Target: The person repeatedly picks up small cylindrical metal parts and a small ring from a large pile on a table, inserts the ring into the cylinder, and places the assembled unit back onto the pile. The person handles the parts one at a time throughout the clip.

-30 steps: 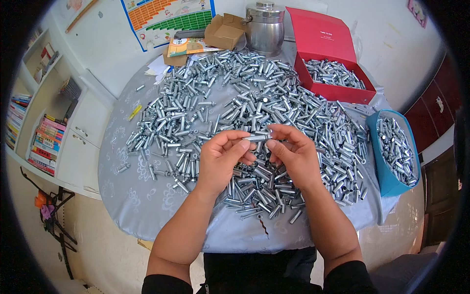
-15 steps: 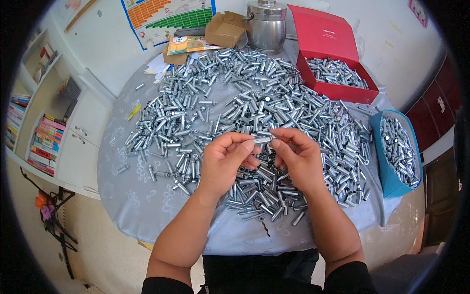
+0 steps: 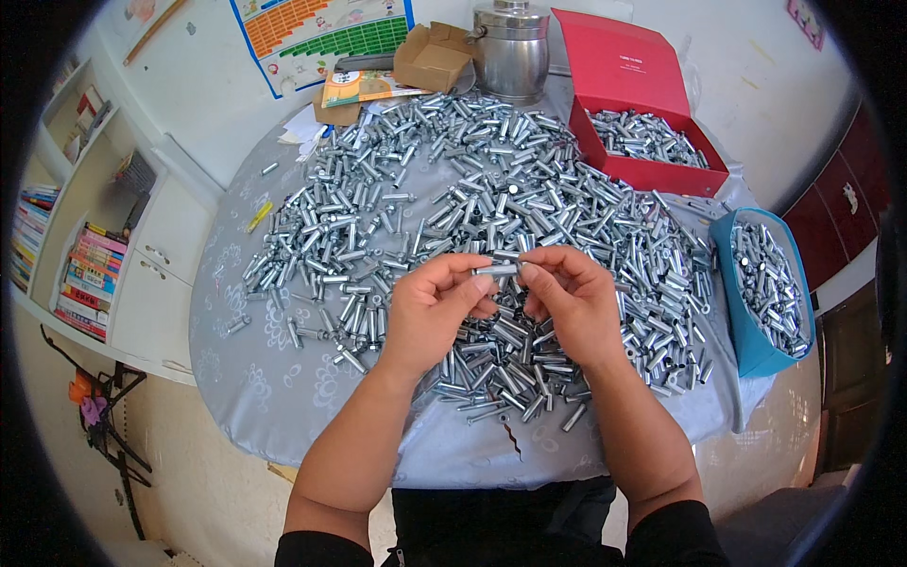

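A small silver metal sleeve (image 3: 498,269) is pinched between the fingertips of my left hand (image 3: 430,310) and my right hand (image 3: 569,300), held level just above the table. Under and around both hands lies a wide heap of similar silver metal bolts and sleeves (image 3: 453,198) spread over a round table with a pale grey patterned cloth (image 3: 274,387). Both forearms come in from the lower edge.
A red box (image 3: 652,156) with its lid up holds more metal parts at the back right. A blue bin (image 3: 756,283) full of parts stands at the right edge. A steel pot (image 3: 510,52), cardboard box (image 3: 430,57) and booklet (image 3: 364,87) sit at the back. Shelves with books (image 3: 85,274) stand left.
Both hands stay over the heap, fingers shifting slightly on the small sleeve held between them. Nothing else has moved.
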A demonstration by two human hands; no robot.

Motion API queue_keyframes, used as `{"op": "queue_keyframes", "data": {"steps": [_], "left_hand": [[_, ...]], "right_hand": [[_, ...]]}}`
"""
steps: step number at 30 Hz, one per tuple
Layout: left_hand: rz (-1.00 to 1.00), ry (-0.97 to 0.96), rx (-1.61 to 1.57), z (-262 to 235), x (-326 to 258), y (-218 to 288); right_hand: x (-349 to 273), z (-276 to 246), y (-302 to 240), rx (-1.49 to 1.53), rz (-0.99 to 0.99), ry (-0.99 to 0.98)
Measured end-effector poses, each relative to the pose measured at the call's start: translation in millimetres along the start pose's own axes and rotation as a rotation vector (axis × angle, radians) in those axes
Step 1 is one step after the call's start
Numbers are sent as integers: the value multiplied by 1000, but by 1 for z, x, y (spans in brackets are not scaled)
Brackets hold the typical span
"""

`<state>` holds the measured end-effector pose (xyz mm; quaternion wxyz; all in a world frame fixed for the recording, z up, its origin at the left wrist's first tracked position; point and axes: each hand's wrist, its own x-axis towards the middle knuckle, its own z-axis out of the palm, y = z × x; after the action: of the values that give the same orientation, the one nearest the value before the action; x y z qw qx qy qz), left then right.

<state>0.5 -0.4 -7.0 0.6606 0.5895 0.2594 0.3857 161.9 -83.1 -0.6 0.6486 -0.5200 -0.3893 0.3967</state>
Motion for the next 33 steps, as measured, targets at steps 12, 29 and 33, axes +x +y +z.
{"op": "queue_keyframes", "data": {"steps": [12, 29, 33], "left_hand": [[9, -17, -28, 4, -1, 0], [-32, 1, -11, 0, -2, 3], [-32, 12, -12, 0, -2, 1]], "right_hand": [[-2, 2, -2, -20, -6, -8], [-1, 3, -5, -125, 70, 7], [-2, 8, -4, -113, -5, 51]]}}
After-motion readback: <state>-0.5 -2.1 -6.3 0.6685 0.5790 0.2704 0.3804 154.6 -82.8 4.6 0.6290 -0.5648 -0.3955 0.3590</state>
